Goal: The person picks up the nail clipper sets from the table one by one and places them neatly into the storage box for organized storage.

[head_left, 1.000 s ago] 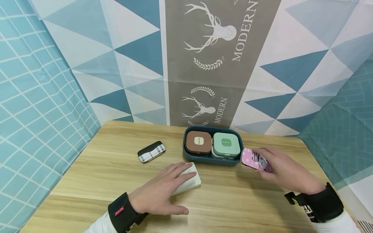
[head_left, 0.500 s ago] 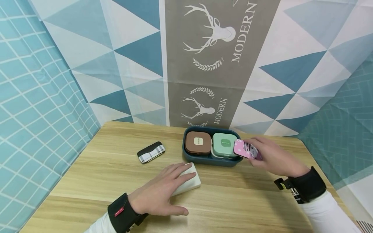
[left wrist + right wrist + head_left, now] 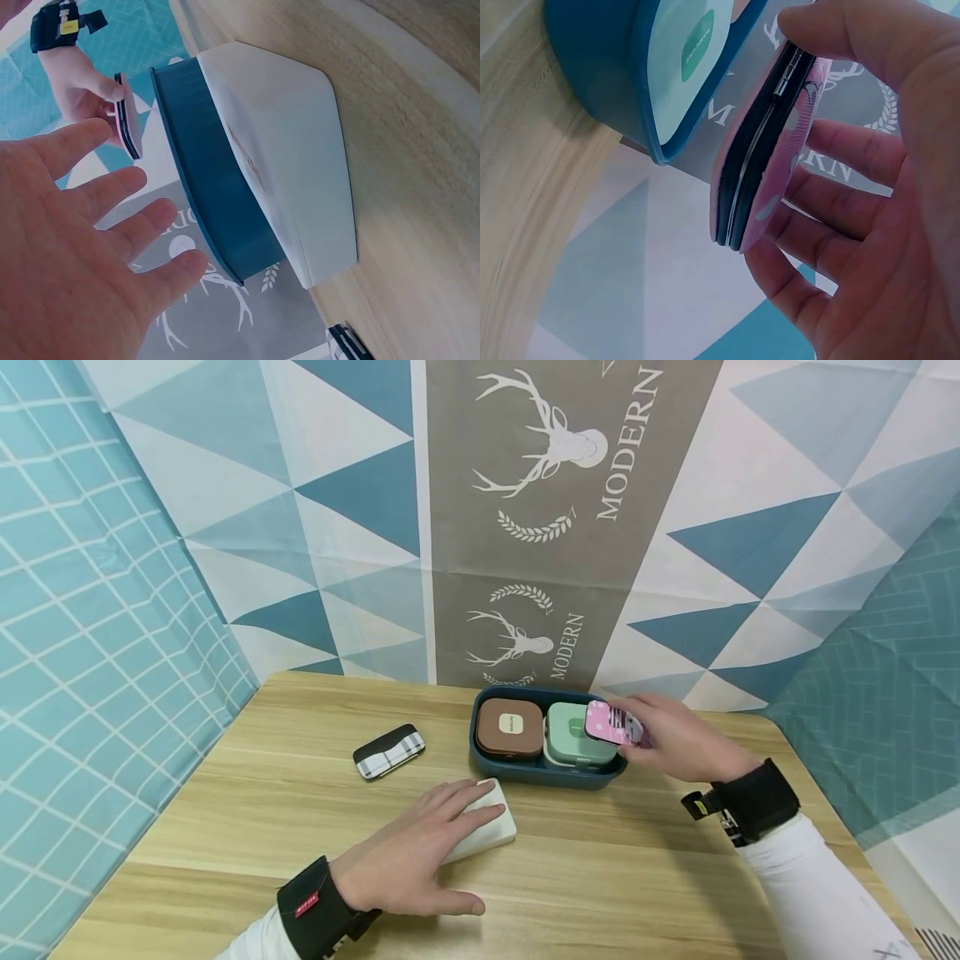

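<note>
My right hand grips a pink patterned hinged case between thumb and fingers. In the right wrist view the case is closed, its metal hinge facing the camera. The head view shows it over the right part of a dark blue bin, partly covering a mint green box. A brown box lies beside that one in the bin. Fingers spread, my left hand is above a white block-like object; the left wrist view shows a gap between them.
Left of the bin, a black case with a plaid band lies on the wooden table. Behind the table hangs a patterned cloth. Tiled-pattern sheets border both sides.
My right hand has carried the pink case leftward and slightly away from me, from beside the bin to over the green box. The left hand has stayed in place.
</note>
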Action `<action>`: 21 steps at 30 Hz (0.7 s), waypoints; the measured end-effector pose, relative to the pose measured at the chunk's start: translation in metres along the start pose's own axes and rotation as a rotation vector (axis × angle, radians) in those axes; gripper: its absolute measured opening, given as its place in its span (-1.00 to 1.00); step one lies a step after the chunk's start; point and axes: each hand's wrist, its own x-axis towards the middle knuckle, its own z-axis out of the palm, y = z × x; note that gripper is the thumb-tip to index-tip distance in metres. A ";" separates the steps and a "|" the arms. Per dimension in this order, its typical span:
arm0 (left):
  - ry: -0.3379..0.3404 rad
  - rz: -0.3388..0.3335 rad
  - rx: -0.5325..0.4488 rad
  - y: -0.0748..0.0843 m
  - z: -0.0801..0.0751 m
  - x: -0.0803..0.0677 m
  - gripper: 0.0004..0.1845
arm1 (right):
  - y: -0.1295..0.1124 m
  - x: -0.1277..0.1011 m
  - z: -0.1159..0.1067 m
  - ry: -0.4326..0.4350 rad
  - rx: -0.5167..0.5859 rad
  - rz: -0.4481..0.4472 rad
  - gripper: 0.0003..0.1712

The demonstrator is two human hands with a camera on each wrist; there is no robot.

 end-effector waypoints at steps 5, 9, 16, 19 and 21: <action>0.004 0.002 0.002 0.000 0.000 -0.001 0.07 | 0.005 0.012 0.003 -0.014 0.002 0.008 -0.20; 0.006 0.004 0.005 0.000 0.000 -0.001 0.07 | 0.007 0.022 0.007 -0.025 -0.007 0.018 -0.20; 0.021 0.017 0.015 0.000 0.000 -0.001 0.07 | 0.008 0.036 0.015 -0.035 -0.001 0.007 -0.27; 0.024 0.019 0.017 0.001 0.000 -0.001 0.08 | 0.010 0.042 0.018 -0.036 -0.001 -0.004 -0.28; 0.023 0.018 0.016 0.001 -0.001 -0.001 0.08 | 0.011 0.046 0.019 -0.045 0.003 -0.001 -0.27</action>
